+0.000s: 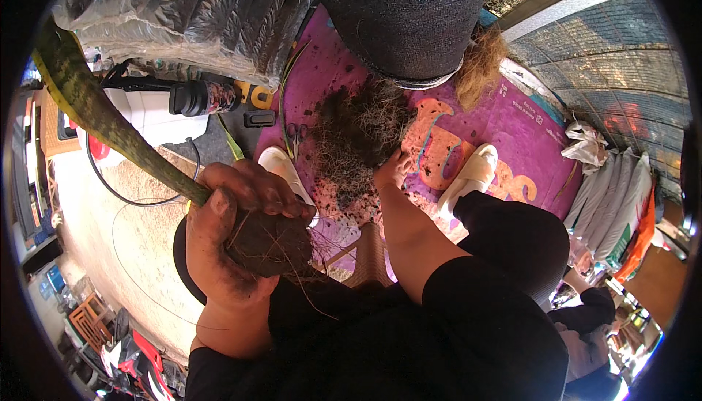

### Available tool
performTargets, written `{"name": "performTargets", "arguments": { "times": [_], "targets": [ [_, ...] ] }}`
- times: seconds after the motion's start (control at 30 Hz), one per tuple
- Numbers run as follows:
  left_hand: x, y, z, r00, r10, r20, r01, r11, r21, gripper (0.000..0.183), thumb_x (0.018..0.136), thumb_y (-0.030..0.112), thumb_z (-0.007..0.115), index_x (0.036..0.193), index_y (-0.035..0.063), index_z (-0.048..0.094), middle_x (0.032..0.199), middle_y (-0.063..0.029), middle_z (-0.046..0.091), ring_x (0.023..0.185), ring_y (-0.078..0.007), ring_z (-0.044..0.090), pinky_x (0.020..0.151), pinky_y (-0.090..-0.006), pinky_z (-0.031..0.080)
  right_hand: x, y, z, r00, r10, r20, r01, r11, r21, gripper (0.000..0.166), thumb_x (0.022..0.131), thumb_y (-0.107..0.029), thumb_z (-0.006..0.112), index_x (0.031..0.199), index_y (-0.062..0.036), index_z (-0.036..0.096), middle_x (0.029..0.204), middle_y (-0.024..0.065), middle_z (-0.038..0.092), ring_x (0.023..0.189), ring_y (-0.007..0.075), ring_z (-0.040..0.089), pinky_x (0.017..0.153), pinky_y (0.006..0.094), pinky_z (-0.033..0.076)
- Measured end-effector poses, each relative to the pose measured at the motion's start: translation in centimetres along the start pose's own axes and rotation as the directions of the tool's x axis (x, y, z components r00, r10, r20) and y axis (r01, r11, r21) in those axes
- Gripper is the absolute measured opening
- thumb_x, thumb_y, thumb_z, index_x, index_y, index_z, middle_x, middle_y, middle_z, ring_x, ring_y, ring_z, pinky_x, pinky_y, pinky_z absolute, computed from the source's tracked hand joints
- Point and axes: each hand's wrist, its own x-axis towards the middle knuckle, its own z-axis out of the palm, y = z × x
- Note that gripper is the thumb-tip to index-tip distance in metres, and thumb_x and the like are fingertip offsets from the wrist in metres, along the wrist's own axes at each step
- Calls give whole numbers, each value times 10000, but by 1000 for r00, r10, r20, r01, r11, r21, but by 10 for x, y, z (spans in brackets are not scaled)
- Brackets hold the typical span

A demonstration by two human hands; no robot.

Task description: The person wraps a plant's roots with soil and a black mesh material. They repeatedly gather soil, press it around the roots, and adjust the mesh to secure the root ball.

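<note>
My left hand (241,225), smeared with soil, grips the base of a snake plant, its fingers around a dark root ball (271,243) with thin roots trailing from it. The long mottled green leaf (109,110) with yellow edges rises towards the upper left. My right hand (394,169) reaches down to the lower right edge of a heap of dark soil and tangled roots (362,132) on a purple printed sheet (526,127). Its fingertips touch or lie beside the heap; whether they pinch anything is unclear. Dark-handled scissors (296,136) lie left of the heap.
Plastic-wrapped black bundles (203,11) stand at the upper left, near a dark bottle (200,98) and a yellow tool (256,95). A large dark mesh-covered object (417,22) stands beyond the heap, with brown fibre (481,66) beside it. Another person's sleeve (592,310) shows at lower right.
</note>
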Motion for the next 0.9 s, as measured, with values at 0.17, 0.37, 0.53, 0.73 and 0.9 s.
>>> {"name": "performTargets", "arguments": {
  "times": [0.17,0.37,0.53,0.73,0.9],
  "targets": [
    [3,-2,-7,999,46,29,-48,997,62,194,891,252,421,779,96,393,726,-49,389,682,-210,432,644,-360,432,9,-2,-4,993,67,103,-83,983,163,732,665,-274,713,1264,-64,349,1297,216,298,1173,387,353,965,437,358],
    [0,5,-8,1000,-12,-13,12,1000,7,169,870,253,450,786,116,399,720,-45,382,683,-209,417,606,-347,377,36,30,33,996,-18,-89,54,908,417,411,665,-257,711,998,-49,587,927,188,599,815,359,596,740,406,501],
    [-3,8,-9,999,-41,-30,38,994,-99,154,853,255,487,820,112,441,740,-51,417,711,-215,444,619,-356,379,26,49,34,936,-164,310,-210,447,870,217,727,-86,626,940,-51,601,869,145,628,778,315,625,715,403,523],
    [-11,9,-17,998,-51,-27,41,960,-276,140,837,148,525,886,17,514,762,-111,546,708,-231,572,663,-366,492,-20,32,-55,599,-469,649,-726,23,687,235,784,-113,568,1014,-67,558,997,96,610,914,298,593,835,530,475],
    [-15,15,-12,992,-122,-18,109,935,-336,106,821,109,553,888,34,519,759,-105,555,698,-217,571,649,-349,493,-47,29,-96,622,-485,615,-758,-175,629,297,825,-273,530,1045,-74,548,1051,134,590,937,322,582,813,511,489]
  ]
}}
